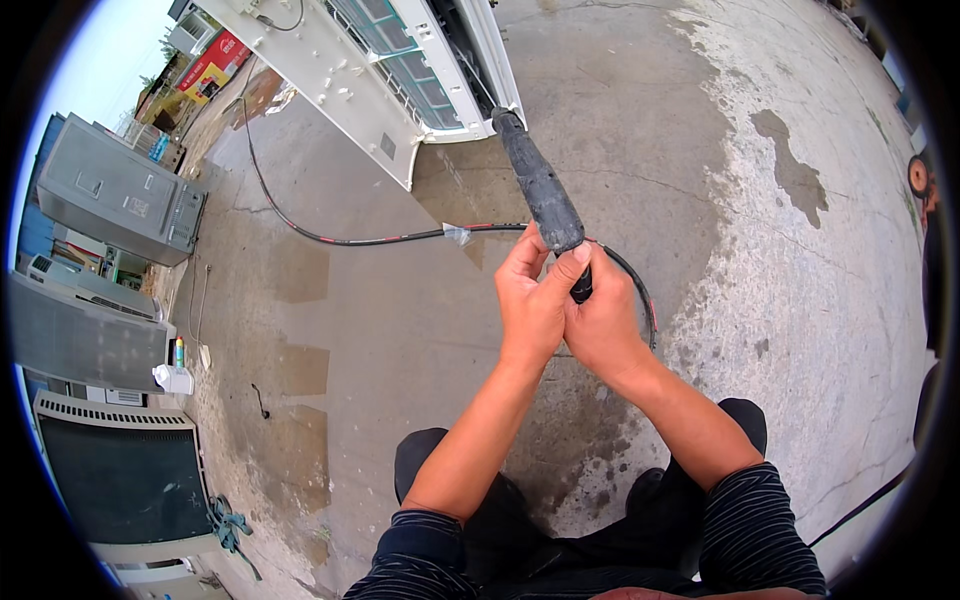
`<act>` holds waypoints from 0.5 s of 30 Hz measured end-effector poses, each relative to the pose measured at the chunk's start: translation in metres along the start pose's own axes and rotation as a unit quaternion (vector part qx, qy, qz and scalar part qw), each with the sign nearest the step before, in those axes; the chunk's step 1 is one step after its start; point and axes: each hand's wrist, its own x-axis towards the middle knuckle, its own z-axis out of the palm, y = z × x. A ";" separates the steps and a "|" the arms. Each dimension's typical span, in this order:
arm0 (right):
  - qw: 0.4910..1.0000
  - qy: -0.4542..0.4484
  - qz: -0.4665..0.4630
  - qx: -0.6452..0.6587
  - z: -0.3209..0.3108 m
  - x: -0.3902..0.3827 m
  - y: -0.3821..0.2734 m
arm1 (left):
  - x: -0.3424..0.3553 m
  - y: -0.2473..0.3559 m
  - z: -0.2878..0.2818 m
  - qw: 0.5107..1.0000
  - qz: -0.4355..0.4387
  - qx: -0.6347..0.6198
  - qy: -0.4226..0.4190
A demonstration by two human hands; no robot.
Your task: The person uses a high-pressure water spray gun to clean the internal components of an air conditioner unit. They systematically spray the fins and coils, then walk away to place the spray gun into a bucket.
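Observation:
Both my hands are wrapped around the lower end of a black pressure washer gun [543, 190]. My left hand [527, 312] and my right hand [607, 318] press against each other there, thumbs close together near the grip. The gun slants up and slightly left, its nozzle end at the lower corner of a white air conditioner unit [445, 80]. Green mesh filters [415, 85] show in the unit's body, and a long white panel [335, 85] extends along its left side. A black and red hose [345, 241] curves across the ground and passes behind my hands.
Wet concrete [380, 330] lies around my feet, with a drier pale strip [790, 330] to the right. Along the left stand a grey cabinet-like appliance [120, 190], an old dark-fronted unit [120, 480] and a white bottle [173, 378]. A short black cord [261, 402] lies on the ground.

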 end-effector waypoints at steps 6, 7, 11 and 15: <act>1.000 0.006 -0.002 -0.001 0.003 0.002 -0.002 | 0.002 0.004 -0.002 1.000 0.000 0.004 0.000; 1.000 0.007 -0.001 -0.002 0.004 0.001 -0.003 | 0.001 0.003 -0.002 1.000 -0.003 0.001 0.001; 1.000 0.002 0.006 -0.008 0.001 0.001 -0.004 | 0.001 -0.001 -0.003 1.000 -0.009 -0.003 0.001; 1.000 0.003 0.008 -0.012 0.000 0.001 -0.003 | 0.001 -0.002 -0.002 1.000 -0.012 -0.010 -0.001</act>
